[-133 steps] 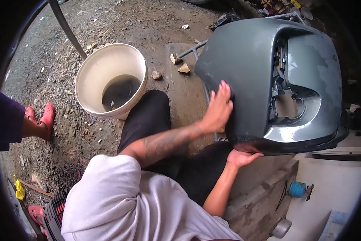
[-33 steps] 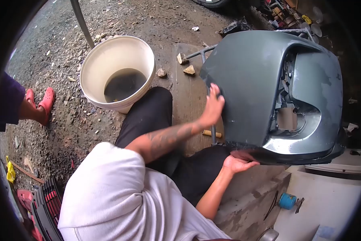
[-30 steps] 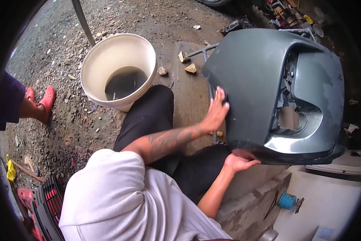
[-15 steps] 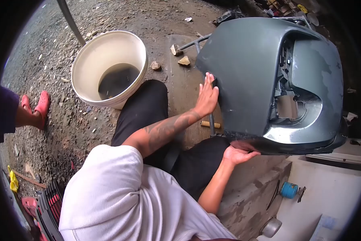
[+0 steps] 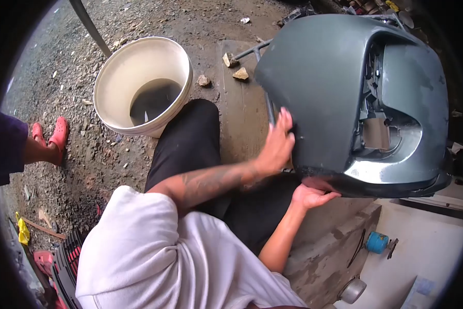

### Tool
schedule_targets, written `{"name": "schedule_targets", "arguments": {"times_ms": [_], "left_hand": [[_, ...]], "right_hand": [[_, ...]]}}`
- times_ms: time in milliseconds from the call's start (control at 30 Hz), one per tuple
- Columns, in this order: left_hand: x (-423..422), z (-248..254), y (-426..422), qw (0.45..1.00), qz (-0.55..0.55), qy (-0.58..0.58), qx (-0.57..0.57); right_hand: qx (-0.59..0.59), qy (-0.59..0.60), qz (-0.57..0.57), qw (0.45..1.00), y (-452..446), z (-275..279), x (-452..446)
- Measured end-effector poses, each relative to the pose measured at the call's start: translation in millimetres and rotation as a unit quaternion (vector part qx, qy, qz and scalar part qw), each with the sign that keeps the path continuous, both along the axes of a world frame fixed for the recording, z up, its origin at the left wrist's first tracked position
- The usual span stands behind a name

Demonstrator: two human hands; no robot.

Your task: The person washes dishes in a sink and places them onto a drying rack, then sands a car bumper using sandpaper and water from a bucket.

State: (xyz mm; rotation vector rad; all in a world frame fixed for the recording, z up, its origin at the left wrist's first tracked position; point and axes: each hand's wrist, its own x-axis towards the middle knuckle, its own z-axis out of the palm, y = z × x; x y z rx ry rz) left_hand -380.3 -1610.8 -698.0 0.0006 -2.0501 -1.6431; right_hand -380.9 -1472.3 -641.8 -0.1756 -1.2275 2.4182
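- Bumper (image 5: 319, 87) sits immediately right of the left fingers (image 5: 286, 122) and directly above the right palm. Looks propped on a metal stand (image 5: 270, 106); contact mostly hidden.
- Left hand (image 5: 275, 150): fingers stretched out, slightly apart, blurred, at the bumper's edge. Can't tell if there's a thin pad under them.
- Right hand (image 5: 307, 196): palm up at the lower edge, thumb out along it. Other fingers mostly out of sight; can't tell pinch from plain support.
- Risk: bumper rocks or slides off the stand. Cause: sideways push from the left fingers, with the right hand the only visible brace below.
- Risk: left fingers skid off the edge. Cause: slick skin or surface; damp-looking patches show well right of those fingers.
- Risk: uneven pressure mark on the edge. Cause: fingertips loading it instead of the flat hand.
- Risk: bucket (image 5: 151, 61), well left of the left fingers, gets knocked and spills its dark liquid (image 5: 154, 102). Cause: knee (image 5: 194, 119) right up by it.
- Risk: scratches. Cause: grit carried over from stones (image 5: 240, 73) and wet ground, up-left of the left fingers.
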Motion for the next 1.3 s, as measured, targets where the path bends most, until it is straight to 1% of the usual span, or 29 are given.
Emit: {"name": "schedule_targets", "arguments": {"times_ms": [33,67,133,167,200,233,267,333,367,400,467,500,533,600,633,667,733,767,800,867,933,967,1000,1067,1167,1200,1233,1267,1300], "left_hand": [[-11.5,6.3,-15.1,0.998,0.01,-0.05,0.04],[-17.8,10.7,-17.2,0.995,0.026,-0.09,0.024],[4.3,18.9,-0.9,0.998,0.004,-0.058,0.039],[24.5,26.1,7.9,0.997,-0.049,-0.058,0.018],[37.5,32.1,9.6,0.993,-0.101,-0.059,-0.006],[38.6,32.9,6.6,0.991,-0.105,-0.074,-0.026],[30.7,29.9,-2.0,0.996,-0.066,-0.047,-0.022],[-4.2,8.7,-18.3,0.998,0.0,-0.061,-0.016],[-6.2,19.2,-18.9,0.996,0.004,-0.092,-0.002],[0.2,25.0,-15.3,0.996,0.007,-0.087,-0.002],[40.5,33.6,8.5,0.997,-0.075,-0.027,-0.018],[53.3,40.0,16.2,0.989,-0.135,-0.062,-0.01],[53.2,39.5,16.9,0.989,-0.132,-0.06,0.008],[22.9,26.6,1.9,0.998,-0.032,-0.028,0.049],[-0.3,15.9,-7.0,0.996,0.011,-0.042,0.08],[-12.6,22.0,-17.6,0.993,0.034,-0.094,0.056],[0.6,31.8,6.9,0.996,0.042,-0.045,0.068],[20.1,36.8,18.1,0.999,-0.008,-0.046,0.014],[37.2,40.8,25.8,0.996,-0.073,-0.049,0.005],[30.2,35.5,21.8,0.996,-0.047,-0.069,-0.021],[-0.2,21.4,-1.8,0.997,0.03,-0.077,-0.008],[-18.0,7.9,-12.4,0.995,0.078,-0.064,-0.023],[-21.6,12.6,-23.1,0.991,0.095,-0.081,-0.043],[-14.0,12.1,-6.0,0.994,0.089,-0.065,-0.004],[26.3,29.2,9.7,0.996,-0.035,-0.067,-0.041],[16.6,25.7,5.3,0.996,-0.034,-0.067,-0.039],[-4.4,19.3,-4.0,0.996,0.017,-0.088,-0.013],[-24.1,13.3,-14.4,0.992,0.066,-0.11,0.014],[-39.7,8.3,-29.1,0.991,0.083,-0.109,0.011]], "right_hand": [[0.011,0.013,0.025,1.0,4.8,-2.6,1.3],[0.022,0.026,0.05,0.998,9.7,-5.4,2.7],[-0.02,0.002,-0.034,0.999,-8.9,10.6,0.9],[0.023,0.024,0.026,0.999,8.7,-6.4,1.1],[0.02,0.026,0.026,0.999,5.9,-5.3,-1.1],[0.014,0.016,0.021,1.0,4.1,-5.1,-2.5],[0.009,0.005,0.014,1.0,5.6,-5.7,-0.4],[0.016,0.001,-0.017,1.0,0.6,1.7,7.5],[0.024,-0.005,-0.008,1.0,4.9,-1.3,7.9],[0.024,-0.003,-0.005,1.0,6.7,-3.0,6.5],[0.023,0.001,0.001,1.0,9.7,-5.8,3.8],[0.005,0.013,0.03,0.999,9.9,-5.8,2.4],[-0.011,0.025,0.059,0.998,10.9,-6.8,0.7],[-0.008,0.044,0.075,0.996,16.8,-12.4,-0.8],[-0.005,0.044,0.069,0.997,14.4,-9.6,1.4],[-0.003,0.046,0.065,0.997,13.2,-7.4,2.2],[-0.013,0.039,0.057,0.998,17.6,-12.7,-1.6],[-0.022,0.025,0.046,0.998,19.5,-15.7,-1.5],[-0.025,0.024,0.05,0.998,16.9,-14.8,-3.3],[-0.028,0.035,0.076,0.996,17.6,-14.0,-2.9],[-0.008,0.032,0.051,0.998,19.0,-13.2,2.0],[-0.011,0.021,0.066,0.998,23.2,-15.4,3.2],[-0.001,0.014,0.054,0.998,17.7,-11.6,2.5],[0.017,-0.001,0.03,0.999,6.3,-2.8,1.6],[-0.052,0.039,0.081,0.995,14.8,-11.6,0.5],[-0.058,0.037,0.095,0.993,11.9,-9.4,0.3],[-0.027,0.011,0.022,0.999,-4.9,5.4,1.4],[-0.02,-0.002,-0.004,1.0,-7.3,9.8,2.6],[-0.013,-0.015,-0.029,0.999,-9.7,14.1,3.8]]}}
